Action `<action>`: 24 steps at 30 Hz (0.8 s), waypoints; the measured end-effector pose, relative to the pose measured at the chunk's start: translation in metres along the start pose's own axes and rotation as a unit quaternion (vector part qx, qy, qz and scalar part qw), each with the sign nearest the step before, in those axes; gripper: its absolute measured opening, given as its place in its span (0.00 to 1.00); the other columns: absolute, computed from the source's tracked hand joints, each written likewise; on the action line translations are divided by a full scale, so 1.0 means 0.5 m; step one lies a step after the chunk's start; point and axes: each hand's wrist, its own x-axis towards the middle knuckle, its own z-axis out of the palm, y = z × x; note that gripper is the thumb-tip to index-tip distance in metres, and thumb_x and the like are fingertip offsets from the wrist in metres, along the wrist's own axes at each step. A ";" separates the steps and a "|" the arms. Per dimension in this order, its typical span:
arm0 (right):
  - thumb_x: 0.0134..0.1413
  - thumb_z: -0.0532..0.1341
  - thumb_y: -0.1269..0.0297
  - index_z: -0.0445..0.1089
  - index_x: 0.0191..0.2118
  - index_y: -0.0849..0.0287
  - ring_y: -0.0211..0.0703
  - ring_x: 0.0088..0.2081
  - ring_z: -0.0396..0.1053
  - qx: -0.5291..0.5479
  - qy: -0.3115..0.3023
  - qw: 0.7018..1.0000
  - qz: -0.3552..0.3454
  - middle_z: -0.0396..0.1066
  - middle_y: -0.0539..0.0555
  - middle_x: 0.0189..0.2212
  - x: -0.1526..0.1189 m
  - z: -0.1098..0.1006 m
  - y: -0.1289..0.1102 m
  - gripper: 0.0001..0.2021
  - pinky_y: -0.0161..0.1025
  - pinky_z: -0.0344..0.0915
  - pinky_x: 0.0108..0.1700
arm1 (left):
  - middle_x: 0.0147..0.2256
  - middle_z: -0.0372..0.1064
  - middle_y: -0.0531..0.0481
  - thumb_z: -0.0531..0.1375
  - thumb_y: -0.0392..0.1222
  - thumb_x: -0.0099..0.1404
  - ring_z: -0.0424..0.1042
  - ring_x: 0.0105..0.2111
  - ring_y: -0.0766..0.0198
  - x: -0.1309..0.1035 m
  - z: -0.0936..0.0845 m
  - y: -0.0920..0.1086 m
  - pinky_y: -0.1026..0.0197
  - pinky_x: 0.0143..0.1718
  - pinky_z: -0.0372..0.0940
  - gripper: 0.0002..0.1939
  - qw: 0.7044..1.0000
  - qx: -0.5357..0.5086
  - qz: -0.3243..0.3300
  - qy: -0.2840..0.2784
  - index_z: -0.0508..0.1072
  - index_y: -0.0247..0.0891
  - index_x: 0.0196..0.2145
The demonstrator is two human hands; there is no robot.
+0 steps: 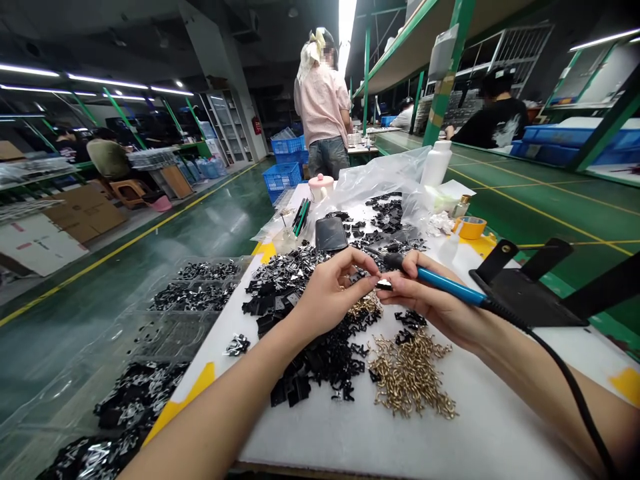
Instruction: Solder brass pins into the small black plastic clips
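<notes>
Over the table, my left hand [340, 283] pinches a small black part [384, 285] at its fingertips. My right hand [425, 293] meets it from the other side, thumb and finger on the same part. A blue corded pen-shaped tool, looking like a soldering iron [450, 285], lies in my right hand, its dark front end pointing left. Below the hands spreads a pile of small black parts [320, 353]. Beside it lies a heap of brass-coloured curved pieces [413, 377]. Detail of the held part is hidden by my fingers.
A dark phone [331, 233] lies behind the pile. Compartmented clear trays [173, 340] of black parts are at left. A black bracket stand [530, 287], orange tape roll [471, 228], white bottle [437, 163] and pink-lidded cup [321, 189] stand around. A person [323, 100] stands ahead.
</notes>
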 end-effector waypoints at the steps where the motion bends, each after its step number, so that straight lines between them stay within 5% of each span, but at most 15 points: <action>1: 0.50 0.63 0.64 0.51 0.30 0.55 0.43 0.36 0.74 -0.002 0.002 1.000 -0.002 0.72 0.51 0.33 0.000 0.000 0.000 0.15 0.43 0.70 0.42 | 0.35 0.66 0.49 0.56 0.41 0.61 0.66 0.34 0.65 -0.001 0.000 0.002 0.64 0.31 0.61 0.05 1.000 0.011 -0.004 0.001 0.65 0.38 0.34; 7: 0.49 0.63 0.65 0.50 0.29 0.55 0.42 0.35 0.72 -0.071 0.041 0.995 -0.064 0.72 0.52 0.34 0.003 -0.002 -0.004 0.16 0.43 0.69 0.41 | 0.38 0.64 0.47 0.57 0.42 0.61 0.64 0.30 0.67 0.002 0.007 -0.001 0.67 0.23 0.61 0.09 0.993 -0.090 -0.074 0.002 0.64 0.37 0.38; 13: 0.49 0.62 0.65 0.52 0.28 0.55 0.43 0.37 0.70 -0.284 0.091 0.939 -0.172 0.70 0.53 0.35 0.002 -0.008 0.012 0.14 0.41 0.67 0.37 | 0.31 0.65 0.50 0.60 0.39 0.58 0.63 0.26 0.72 0.006 0.016 -0.014 0.68 0.24 0.61 0.13 0.955 -0.215 -0.201 -0.033 0.63 0.34 0.40; 24: 0.54 0.57 0.67 0.52 0.29 0.54 0.46 0.47 0.67 -0.399 0.039 0.887 -0.230 0.67 0.52 0.31 -0.006 0.003 0.018 0.10 0.39 0.64 0.36 | 0.29 0.64 0.52 0.60 0.41 0.58 0.61 0.22 0.73 0.005 0.007 -0.024 0.68 0.21 0.58 0.12 0.961 -0.204 -0.178 -0.060 0.63 0.36 0.38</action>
